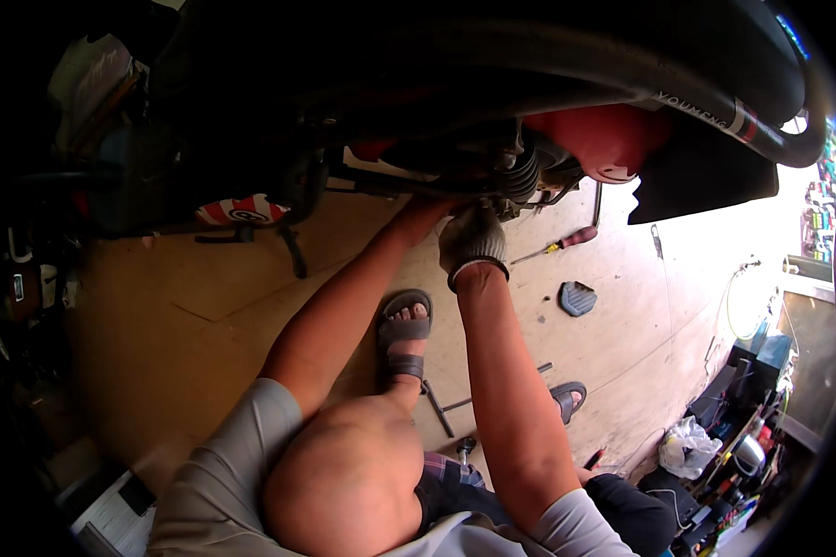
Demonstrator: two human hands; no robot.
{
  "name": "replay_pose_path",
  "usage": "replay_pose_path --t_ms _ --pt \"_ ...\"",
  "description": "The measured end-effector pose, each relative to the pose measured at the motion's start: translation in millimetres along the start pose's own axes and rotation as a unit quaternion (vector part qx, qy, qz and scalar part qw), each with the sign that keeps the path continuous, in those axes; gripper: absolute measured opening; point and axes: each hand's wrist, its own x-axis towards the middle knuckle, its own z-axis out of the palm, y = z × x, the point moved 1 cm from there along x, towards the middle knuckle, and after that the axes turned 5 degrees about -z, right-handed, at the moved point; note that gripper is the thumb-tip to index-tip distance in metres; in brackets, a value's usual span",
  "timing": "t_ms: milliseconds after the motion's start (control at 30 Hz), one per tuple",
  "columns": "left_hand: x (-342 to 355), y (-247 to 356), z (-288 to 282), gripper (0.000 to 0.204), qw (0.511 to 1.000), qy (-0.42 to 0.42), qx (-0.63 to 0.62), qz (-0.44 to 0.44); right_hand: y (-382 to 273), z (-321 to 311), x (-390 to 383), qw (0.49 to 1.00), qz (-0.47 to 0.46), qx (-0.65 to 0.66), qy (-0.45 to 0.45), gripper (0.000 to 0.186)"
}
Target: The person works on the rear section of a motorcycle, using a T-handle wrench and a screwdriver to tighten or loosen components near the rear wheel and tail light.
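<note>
Both arms reach forward under a dark vehicle with a red body panel [594, 139]. My left hand [429, 213] is bare and goes in beside the wheel area; its fingers are hidden in shadow behind the other hand. Right of it, my right hand [474, 238] wears a grey knitted work glove with a dark cuff. Its back faces me, close below a black coil spring [522, 178] and the metal parts around it. The fingertips are out of sight, so whatever they touch is not visible.
On the floor lie a screwdriver [576, 239], a blue-grey angular part [578, 299] and a T-handle wrench [439, 408]. A black bar [678, 97] crosses overhead. Tools and a white plastic bag [687, 447] crowd the lower right. A person's sandalled foot [571, 399] shows near my right forearm.
</note>
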Motion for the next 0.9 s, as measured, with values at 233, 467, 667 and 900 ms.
replay_pose_path --t_ms 233,467,667,900 --pt "5.8 -4.5 5.1 0.046 1.0 -0.019 0.021 -0.013 44.9 43.0 14.2 0.98 -0.11 -0.158 0.044 0.028" --pt "-13.3 6.1 -15.3 0.047 1.0 0.023 -0.005 0.014 6.8 47.1 8.9 0.921 -0.21 -0.328 0.018 0.032" --pt "3.1 2.5 12.2 0.05 0.999 -0.016 0.01 -0.026 67.1 64.7 19.8 0.832 -0.244 -0.492 0.076 0.032" --pt "-6.3 8.3 0.9 0.05 1.0 0.006 0.021 -0.014 -5.4 1.9 4.4 0.953 -0.119 -0.273 -0.062 0.032"
